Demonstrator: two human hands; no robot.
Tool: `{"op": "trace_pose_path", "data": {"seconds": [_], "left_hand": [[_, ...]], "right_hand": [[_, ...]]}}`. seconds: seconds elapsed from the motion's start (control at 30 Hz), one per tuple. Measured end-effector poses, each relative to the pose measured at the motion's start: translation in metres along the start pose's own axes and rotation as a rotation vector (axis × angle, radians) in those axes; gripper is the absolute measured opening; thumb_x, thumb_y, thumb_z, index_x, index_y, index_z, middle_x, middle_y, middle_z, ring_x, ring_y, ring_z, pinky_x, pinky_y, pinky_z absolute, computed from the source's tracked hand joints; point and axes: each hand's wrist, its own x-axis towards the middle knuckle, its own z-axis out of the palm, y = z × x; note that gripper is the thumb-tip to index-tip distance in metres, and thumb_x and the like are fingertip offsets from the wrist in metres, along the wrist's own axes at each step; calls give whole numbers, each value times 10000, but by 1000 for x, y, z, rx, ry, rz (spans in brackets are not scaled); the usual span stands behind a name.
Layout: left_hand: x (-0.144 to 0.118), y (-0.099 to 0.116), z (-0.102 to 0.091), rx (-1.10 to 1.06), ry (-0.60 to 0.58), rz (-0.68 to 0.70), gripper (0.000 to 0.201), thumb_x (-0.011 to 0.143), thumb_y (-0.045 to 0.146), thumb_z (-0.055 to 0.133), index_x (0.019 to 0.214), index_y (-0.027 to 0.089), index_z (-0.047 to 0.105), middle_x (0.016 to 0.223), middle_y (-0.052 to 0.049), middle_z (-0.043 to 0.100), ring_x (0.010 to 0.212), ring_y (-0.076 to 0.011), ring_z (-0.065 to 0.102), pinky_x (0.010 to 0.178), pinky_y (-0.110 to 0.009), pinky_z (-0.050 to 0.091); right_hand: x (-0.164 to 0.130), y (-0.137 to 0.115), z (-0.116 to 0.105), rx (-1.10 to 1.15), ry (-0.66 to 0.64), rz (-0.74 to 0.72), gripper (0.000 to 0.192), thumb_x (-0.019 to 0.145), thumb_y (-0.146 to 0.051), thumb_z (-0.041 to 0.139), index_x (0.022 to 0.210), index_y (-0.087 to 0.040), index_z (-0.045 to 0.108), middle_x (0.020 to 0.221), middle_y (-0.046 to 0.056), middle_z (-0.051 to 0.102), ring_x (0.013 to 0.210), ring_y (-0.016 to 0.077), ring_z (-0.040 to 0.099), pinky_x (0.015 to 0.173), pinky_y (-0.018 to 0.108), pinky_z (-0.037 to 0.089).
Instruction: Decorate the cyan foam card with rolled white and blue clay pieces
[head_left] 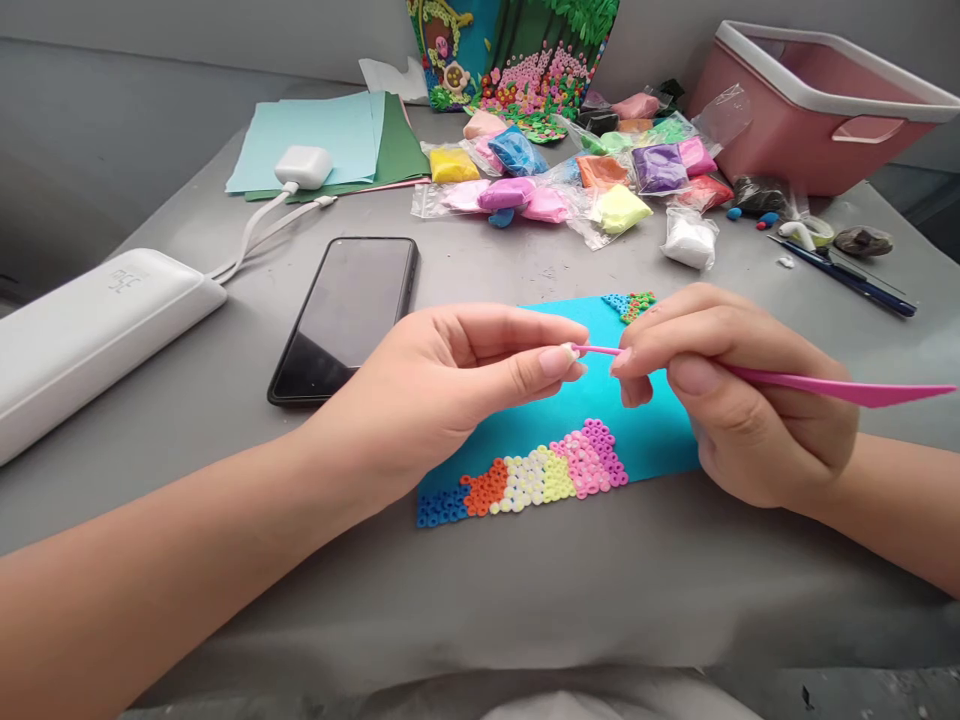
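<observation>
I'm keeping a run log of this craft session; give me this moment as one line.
left hand: pinches tool tip | right hand: grips pink tool | below: blue sheet with clay rings | phone left

A home craft table, grey cloth-covered surface (525, 600), bags of coloured modelling clay (585, 175) heaped at the back, sheets of craft paper (330, 135), a pink storage bin (810, 110), a phone (345, 315) lay nearby.
</observation>
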Motion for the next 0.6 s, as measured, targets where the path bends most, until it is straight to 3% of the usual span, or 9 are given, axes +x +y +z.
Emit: {"op": "trace_pose_path", "data": {"seconds": [0.23,0.43,0.6], "left_hand": [[0,1,1,-38,5,-8,161,793,354,865,944,303,842,917,14,816,900,-152,746,823,-240,617],[1,-2,2,-124,-30,-17,242,810,292,861,1045,327,817,966,37,805,915,-106,730,801,-158,597],[5,1,4,-318,0,-114,127,954,250,700,944,207,819,888,-3,750,827,-85,706,755,-152,605]], "right_hand": [[-3,3,3,40,52,32,254,1009,-130,499,1027,-235,730,882,44,689,778,185,658,723,356,554],[-6,5,6,28,122,64,239,1009,-181,513,1012,-251,741,780,28,655,735,192,612,742,375,527],[-7,8,7,64,153,75,226,1008,-193,525,1015,-221,749,785,38,663,734,187,594,751,374,516]]}}
